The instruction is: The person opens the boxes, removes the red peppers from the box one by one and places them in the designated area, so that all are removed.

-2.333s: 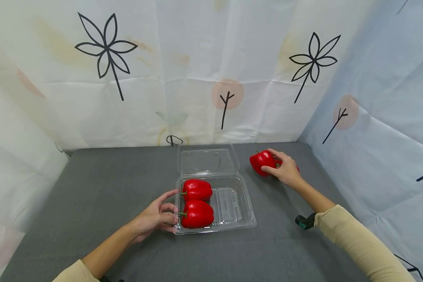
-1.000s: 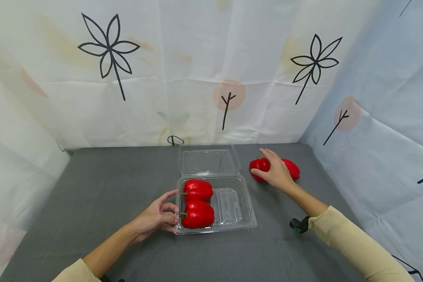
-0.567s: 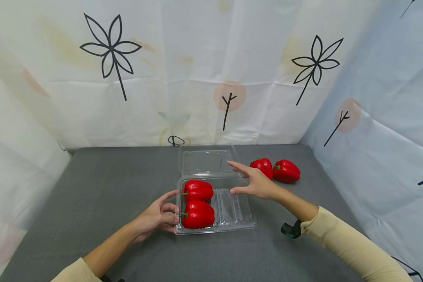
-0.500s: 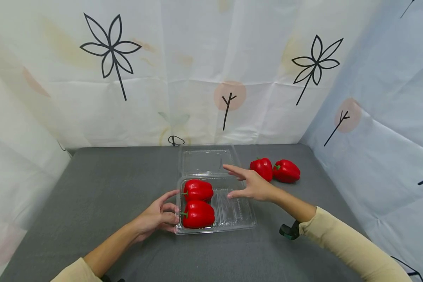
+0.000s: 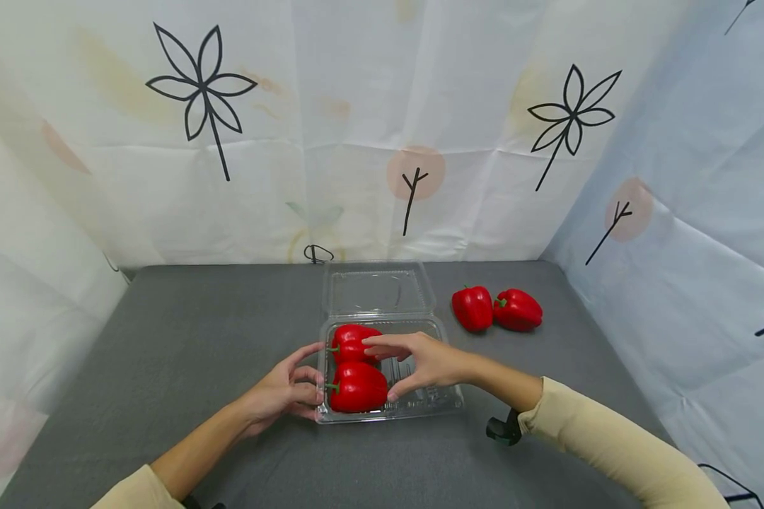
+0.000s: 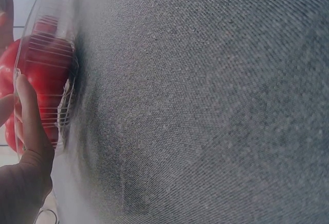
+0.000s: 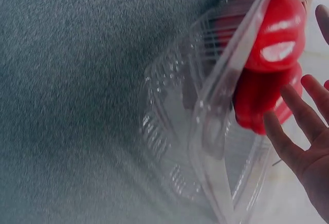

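Note:
A clear plastic clamshell container (image 5: 436, 404) lies open with its lid (image 5: 375, 291) folded back. Two red bell peppers, a front one (image 5: 358, 388) and a rear one (image 5: 349, 343), lie side by side in its left half, stems pointing left. My left hand (image 5: 279, 396) holds the container's left rim between thumb and fingers; the left wrist view shows a finger along the outer wall. Over the container's right half, my right hand (image 5: 429, 363) has its fingers spread, tips close to the two peppers. In the right wrist view that hand (image 7: 308, 147) holds nothing.
Two more red bell peppers, one nearer the container (image 5: 472, 309) and one farther right (image 5: 518, 309), lie on the grey table (image 5: 216, 332) at the back right. A patterned white cloth (image 5: 350, 106) hangs behind and along the sides.
My right hand has let go of a pepper at the back right, then moved left and toward me, over the container. The left hand stays at the rim.

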Tool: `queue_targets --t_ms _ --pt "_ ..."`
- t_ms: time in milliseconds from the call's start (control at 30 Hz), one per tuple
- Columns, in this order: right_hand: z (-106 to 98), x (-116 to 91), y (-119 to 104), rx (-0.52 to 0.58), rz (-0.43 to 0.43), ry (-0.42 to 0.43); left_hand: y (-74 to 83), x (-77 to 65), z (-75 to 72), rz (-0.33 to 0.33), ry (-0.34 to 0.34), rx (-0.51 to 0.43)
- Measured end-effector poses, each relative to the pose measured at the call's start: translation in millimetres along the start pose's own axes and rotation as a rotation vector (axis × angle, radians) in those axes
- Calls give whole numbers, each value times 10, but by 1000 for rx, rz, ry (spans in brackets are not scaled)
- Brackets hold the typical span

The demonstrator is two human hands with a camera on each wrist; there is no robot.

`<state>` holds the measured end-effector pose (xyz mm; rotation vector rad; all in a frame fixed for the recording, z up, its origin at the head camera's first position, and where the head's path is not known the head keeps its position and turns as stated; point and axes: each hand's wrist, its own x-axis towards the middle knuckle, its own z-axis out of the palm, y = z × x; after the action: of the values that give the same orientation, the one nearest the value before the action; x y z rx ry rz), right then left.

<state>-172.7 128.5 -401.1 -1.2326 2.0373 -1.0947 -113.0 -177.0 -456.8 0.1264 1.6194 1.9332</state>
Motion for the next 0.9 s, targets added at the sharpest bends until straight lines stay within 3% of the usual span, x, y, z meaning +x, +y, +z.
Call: queue_targets --t_ms 900 --pt "130 259 -61 -193 116 -72 26 -26 14 -7 -3 5"
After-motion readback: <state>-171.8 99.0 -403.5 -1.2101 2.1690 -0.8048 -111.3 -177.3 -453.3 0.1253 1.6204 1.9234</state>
